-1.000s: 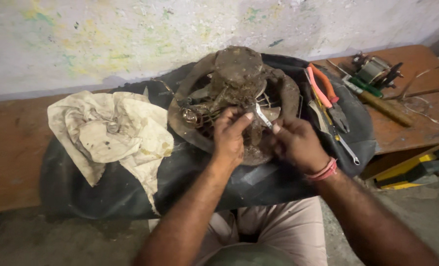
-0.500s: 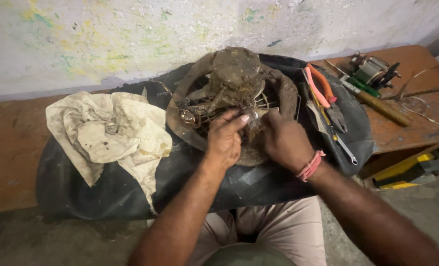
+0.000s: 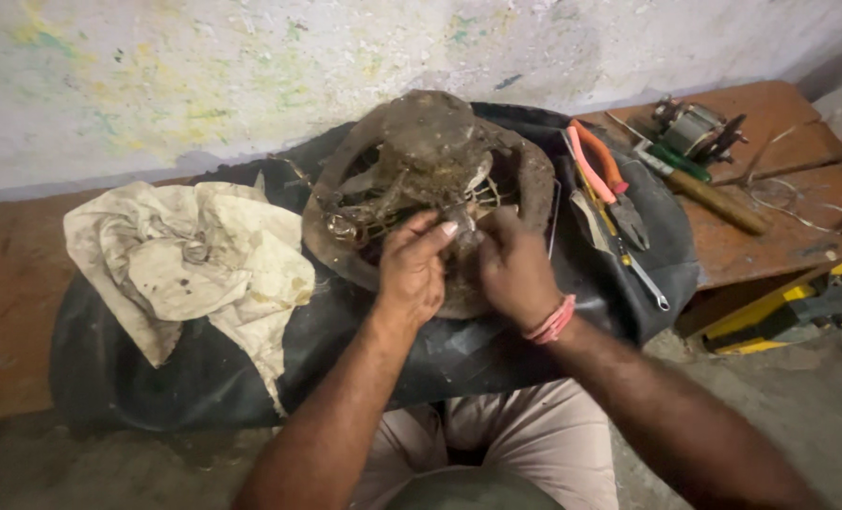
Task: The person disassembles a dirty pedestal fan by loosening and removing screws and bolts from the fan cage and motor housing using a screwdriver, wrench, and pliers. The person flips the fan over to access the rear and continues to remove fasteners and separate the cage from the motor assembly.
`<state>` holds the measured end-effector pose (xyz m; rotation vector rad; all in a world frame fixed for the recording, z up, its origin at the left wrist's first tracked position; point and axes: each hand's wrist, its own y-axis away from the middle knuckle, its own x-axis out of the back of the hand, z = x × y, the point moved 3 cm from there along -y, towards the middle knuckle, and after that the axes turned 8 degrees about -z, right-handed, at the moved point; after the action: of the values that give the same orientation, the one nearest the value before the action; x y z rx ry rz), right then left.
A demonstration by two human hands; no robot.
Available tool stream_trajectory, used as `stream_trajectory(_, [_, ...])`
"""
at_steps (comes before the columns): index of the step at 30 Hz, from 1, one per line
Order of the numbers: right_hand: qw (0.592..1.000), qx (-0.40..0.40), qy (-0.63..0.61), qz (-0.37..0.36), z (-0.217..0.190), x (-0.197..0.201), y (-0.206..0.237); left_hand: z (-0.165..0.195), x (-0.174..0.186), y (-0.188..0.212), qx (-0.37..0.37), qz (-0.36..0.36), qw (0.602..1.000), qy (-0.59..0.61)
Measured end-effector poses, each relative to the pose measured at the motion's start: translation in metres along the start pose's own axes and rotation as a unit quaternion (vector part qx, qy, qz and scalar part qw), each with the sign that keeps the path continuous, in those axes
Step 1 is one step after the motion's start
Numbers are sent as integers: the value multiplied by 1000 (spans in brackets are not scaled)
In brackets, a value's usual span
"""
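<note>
Head view: beside a soiled white rag (image 3: pixel 190 269) spread on a black rubber tube (image 3: pixel 204 378), a person's left hand (image 3: pixel 410 274) and right hand (image 3: pixel 513 274) have drawn together since a second ago, fingertips now pinched on a small part at the middle of a grimy round motor housing (image 3: pixel 421 142); what they grip is too hidden to tell, and the work has closed in there, while orange-handled pliers (image 3: pixel 605 179) lie untouched to the right
</note>
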<state>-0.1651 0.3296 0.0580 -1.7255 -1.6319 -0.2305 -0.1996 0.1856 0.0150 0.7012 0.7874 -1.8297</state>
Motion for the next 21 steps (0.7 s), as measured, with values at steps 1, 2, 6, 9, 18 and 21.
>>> stream_trajectory(1, [1000, 9, -4, 5, -1, -2, 1, 0, 0, 0, -2, 8, 1000, -4])
stream_trajectory(2, [1000, 20, -8, 9, -3, -3, 1, 0, -1, 0, -3, 1, 1000, -7])
stream_trajectory(6, [997, 10, -69, -20, 0, 1, -6, 0, -1, 1, -7, -5, 1000, -15])
stream_trajectory(9, [997, 49, -10, -52, 0, 11, -14, -1, 3, 0, -17, 12, 1000, -14])
stream_trajectory(18, [995, 77, 27, -65, -17, 18, -14, -10, 9, -3, -64, 25, 997, -31])
stream_trajectory(21, [978, 129, 140, -89, -25, 34, -13, -14, 12, -3, -44, 28, 995, -83])
